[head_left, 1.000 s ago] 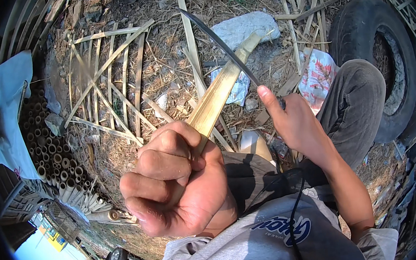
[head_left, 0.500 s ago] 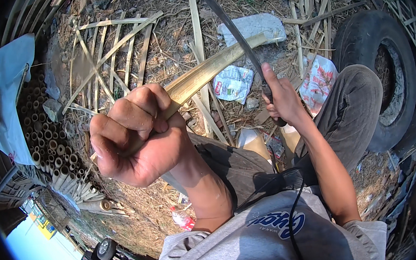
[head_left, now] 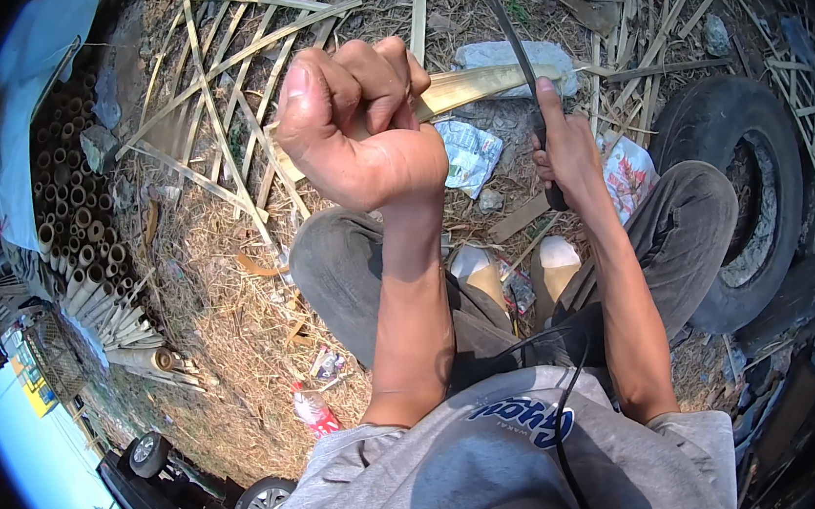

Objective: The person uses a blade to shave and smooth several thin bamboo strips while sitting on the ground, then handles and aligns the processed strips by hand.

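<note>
My left hand [head_left: 366,126] is closed in a fist round a split bamboo strip [head_left: 475,86]. The strip's free end points right, over a pale stone block [head_left: 489,55]. A short piece of it shows on the other side of the fist. In my right hand [head_left: 569,146] is the dark handle of a machete [head_left: 507,24], fingers wrapped round it. Its long, narrow blade slants up and left, crossing the strip near the strip's far end; whether the edge touches the bamboo I cannot tell. Below the strip lies a crumpled printed wrapper [head_left: 470,157].
An old tyre [head_left: 689,119] stands by my right knee. Crossed bamboo slats [head_left: 207,107] lie on the ground at the left, with stacked bamboo tubes [head_left: 80,212] beyond. More slats [head_left: 664,9] lie at the upper right. A red-and-clear plastic bottle [head_left: 315,411] lies at lower left.
My left fist has moved up and right with the bamboo strip, which now lies more level. The machete has shifted slightly right and up in view. The whole view has also shifted.
</note>
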The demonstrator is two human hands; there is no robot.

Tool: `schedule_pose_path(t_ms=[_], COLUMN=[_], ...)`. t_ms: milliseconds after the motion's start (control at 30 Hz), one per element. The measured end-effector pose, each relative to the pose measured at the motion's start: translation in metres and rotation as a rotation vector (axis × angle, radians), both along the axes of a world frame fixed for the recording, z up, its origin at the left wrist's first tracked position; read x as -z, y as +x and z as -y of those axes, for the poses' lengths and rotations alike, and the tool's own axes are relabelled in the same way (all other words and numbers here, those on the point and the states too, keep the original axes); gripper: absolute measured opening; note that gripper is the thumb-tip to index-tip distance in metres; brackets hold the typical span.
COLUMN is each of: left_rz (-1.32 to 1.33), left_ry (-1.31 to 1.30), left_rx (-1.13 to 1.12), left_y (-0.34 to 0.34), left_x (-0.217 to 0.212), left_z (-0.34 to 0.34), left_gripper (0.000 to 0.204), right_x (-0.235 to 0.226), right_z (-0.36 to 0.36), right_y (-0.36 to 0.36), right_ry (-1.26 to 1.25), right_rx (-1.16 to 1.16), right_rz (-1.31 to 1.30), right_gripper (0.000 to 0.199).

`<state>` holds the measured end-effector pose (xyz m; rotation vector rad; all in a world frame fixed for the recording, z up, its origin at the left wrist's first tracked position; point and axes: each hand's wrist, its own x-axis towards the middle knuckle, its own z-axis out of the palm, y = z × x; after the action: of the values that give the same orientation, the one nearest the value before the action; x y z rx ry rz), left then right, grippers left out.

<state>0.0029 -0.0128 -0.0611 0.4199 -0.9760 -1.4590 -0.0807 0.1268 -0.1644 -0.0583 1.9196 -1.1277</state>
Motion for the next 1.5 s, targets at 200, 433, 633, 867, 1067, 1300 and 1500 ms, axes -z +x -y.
schedule_pose_path(t_ms=[200, 433, 633, 867, 1067, 1300, 1500], left_rz=[0.041, 0.087, 0.178, 0.191, 0.209, 0.046, 0.105], left_ry=[-0.014, -0.111, -0.195, -0.217, -0.229, -0.245, -0.211], left_rx=[-0.048, -0.072, -0.070, -0.097, -0.094, -0.054, -0.029], left_y=[0.013, -0.009, -0.031, -0.026, -0.048, -0.057, -0.043], left_x=[-0.011, -0.030, -0.036, -0.021, -0.032, -0.022, -0.039], left_z=[0.007, 0.002, 0.002, 0.008, 0.000, -0.005, -0.003], left_gripper=[0.039, 0.040, 0.038, 0.038, 0.037, 0.039, 0.037], right_x=[-0.089, -0.064, -0.095, -0.071, -0.090, -0.058, -0.142], right_z=[-0.007, -0.019, -0.016, -0.006, -0.009, -0.011, -0.013], right_y=[-0.016, -0.003, -0.017, -0.038, -0.036, -0.055, -0.046], right_ry=[-0.394, -0.206, -0.495, -0.228, -0.367, -0.160, -0.447], right_rx=[0.042, 0.019, 0.000, -0.021, -0.028, -0.003, 0.058], right_rz=[-0.225, -0.062, -0.152, -0.097, -0.466, -0.351, -0.375], right_gripper=[0.073, 0.072, 0.072, 0.073, 0.073, 0.072, 0.072])
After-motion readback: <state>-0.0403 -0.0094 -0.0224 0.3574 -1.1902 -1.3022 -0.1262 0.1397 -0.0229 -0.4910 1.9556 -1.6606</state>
